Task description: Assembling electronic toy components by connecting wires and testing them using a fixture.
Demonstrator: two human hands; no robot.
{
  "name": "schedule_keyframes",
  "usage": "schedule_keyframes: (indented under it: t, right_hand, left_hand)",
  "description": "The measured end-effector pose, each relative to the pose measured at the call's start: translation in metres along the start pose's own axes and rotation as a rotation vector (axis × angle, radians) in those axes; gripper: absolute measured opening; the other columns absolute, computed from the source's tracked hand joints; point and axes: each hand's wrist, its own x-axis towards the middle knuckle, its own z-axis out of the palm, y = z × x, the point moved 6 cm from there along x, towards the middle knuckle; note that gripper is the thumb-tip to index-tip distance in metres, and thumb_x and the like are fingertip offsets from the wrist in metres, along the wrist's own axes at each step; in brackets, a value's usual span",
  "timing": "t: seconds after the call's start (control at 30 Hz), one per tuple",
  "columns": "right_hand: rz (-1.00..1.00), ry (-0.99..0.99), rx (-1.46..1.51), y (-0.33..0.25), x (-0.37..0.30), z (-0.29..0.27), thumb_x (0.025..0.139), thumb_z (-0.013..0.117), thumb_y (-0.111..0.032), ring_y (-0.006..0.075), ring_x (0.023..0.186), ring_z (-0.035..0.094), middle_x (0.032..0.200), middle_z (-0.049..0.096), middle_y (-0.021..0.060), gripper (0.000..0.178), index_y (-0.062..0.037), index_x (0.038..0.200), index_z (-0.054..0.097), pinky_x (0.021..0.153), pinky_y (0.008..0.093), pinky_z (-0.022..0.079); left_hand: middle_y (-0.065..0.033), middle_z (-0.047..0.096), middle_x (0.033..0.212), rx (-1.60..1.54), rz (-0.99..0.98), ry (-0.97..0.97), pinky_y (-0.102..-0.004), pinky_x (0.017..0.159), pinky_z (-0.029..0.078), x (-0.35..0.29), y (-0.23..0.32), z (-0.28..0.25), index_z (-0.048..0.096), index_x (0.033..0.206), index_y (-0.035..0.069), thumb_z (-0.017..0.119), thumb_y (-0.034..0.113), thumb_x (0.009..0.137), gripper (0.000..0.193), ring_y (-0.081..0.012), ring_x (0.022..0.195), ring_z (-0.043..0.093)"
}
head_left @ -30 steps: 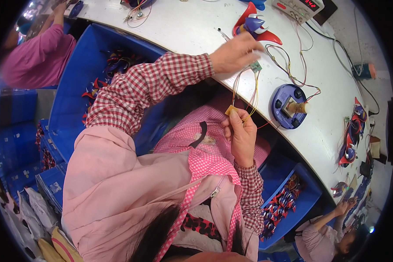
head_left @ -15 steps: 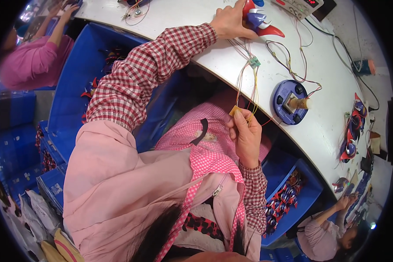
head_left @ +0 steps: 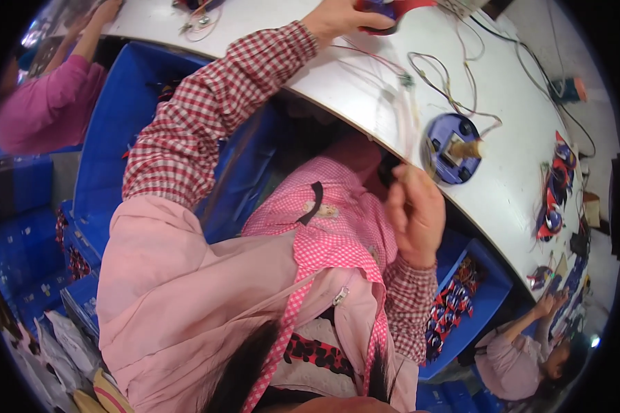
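At the far edge of the view, my left hand (head_left: 337,19) is closed round a red and blue-purple plastic toy part (head_left: 381,19) above the white table. Thin wires run from that part to a small green circuit board (head_left: 406,80). From the board, motion-smeared pale wires (head_left: 409,124) stretch down to the fingertips of my right hand (head_left: 417,213). That hand is blurred at the table's near edge, its fingers curled and pinched together. Beside it stands a round purple device (head_left: 437,129) with a tan cylinder (head_left: 470,149) on top.
Cables (head_left: 470,76) cross the white table (head_left: 365,103). More red and blue toy parts (head_left: 554,186) lie at its right. Blue bins (head_left: 96,158) stand below, one (head_left: 489,289) holding several toy parts. One person (head_left: 48,110) sits at left, another (head_left: 510,361) at lower right.
My right hand has moved right and up to the table edge, drawing the wires along; the small yellow board it pinched no longer shows. My left hand has shifted away and left with the toy part.
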Motion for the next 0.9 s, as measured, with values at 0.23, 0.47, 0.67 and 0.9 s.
schedule_keyframes:
  t: [0.23, 0.47, 0.67, 0.9]
  right_hand:
    - [-0.057, 0.07, -0.404, 0.04, 0.027, 0.009, 0.091, 0.056, -0.018, 0.006, 0.048, 0.048, 0.065, 0.059, 0.0035, 0.02, 0.0002, 0.1, 0.058, 0.043, 0.0188, 0.037]
    - [-0.684, 0.487, -1.418, -0.06, -0.024, -0.003, 0.08, 0.071, -0.02, 0.0088, 0.052, 0.049, 0.061, 0.054, 0.0024, 0.038, -0.0008, 0.109, 0.056, 0.05, 0.0232, 0.042]
    - [-0.746, 0.545, -1.434, -0.102, 0.014, -0.034, 0.084, 0.067, -0.016, 0.0075, 0.06, 0.046, 0.078, 0.058, 0.0056, 0.029, 0.002, 0.104, 0.056, 0.054, 0.0204, 0.04]
    - [-0.508, 0.298, 0.047, -0.113, 0.024, -0.123, 0.092, 0.051, -0.017, 0.0205, 0.095, 0.061, 0.105, 0.063, 0.0146, 0.026, 0.0026, 0.109, 0.056, 0.083, 0.0373, 0.051]
  left_hand:
    - [-0.019, 0.055, 0.11, 0.49, 0.362, 0.006, -0.0313, 0.081, 0.048, -0.017, 0.015, 0.018, 0.015, 0.136, -0.006, 0.078, 0.014, 0.067, 0.096, -0.0227, 0.096, 0.058]
    - [-0.0203, 0.058, 0.102, 0.72, 0.241, 0.133, -0.0314, 0.081, 0.047, -0.022, 0.02, 0.002, 0.033, 0.127, -0.008, 0.078, 0.019, 0.064, 0.083, -0.025, 0.092, 0.059]
    - [-0.021, 0.059, 0.103, 0.671, 0.288, 0.061, -0.034, 0.083, 0.047, -0.02, 0.018, 0.011, 0.037, 0.124, -0.008, 0.078, 0.023, 0.065, 0.078, -0.0292, 0.093, 0.059]
    - [-0.0221, 0.057, 0.107, 0.846, 0.279, 0.136, -0.0356, 0.086, 0.046, -0.026, 0.024, 0.012, 0.039, 0.123, -0.007, 0.077, 0.026, 0.066, 0.076, -0.0313, 0.099, 0.057]
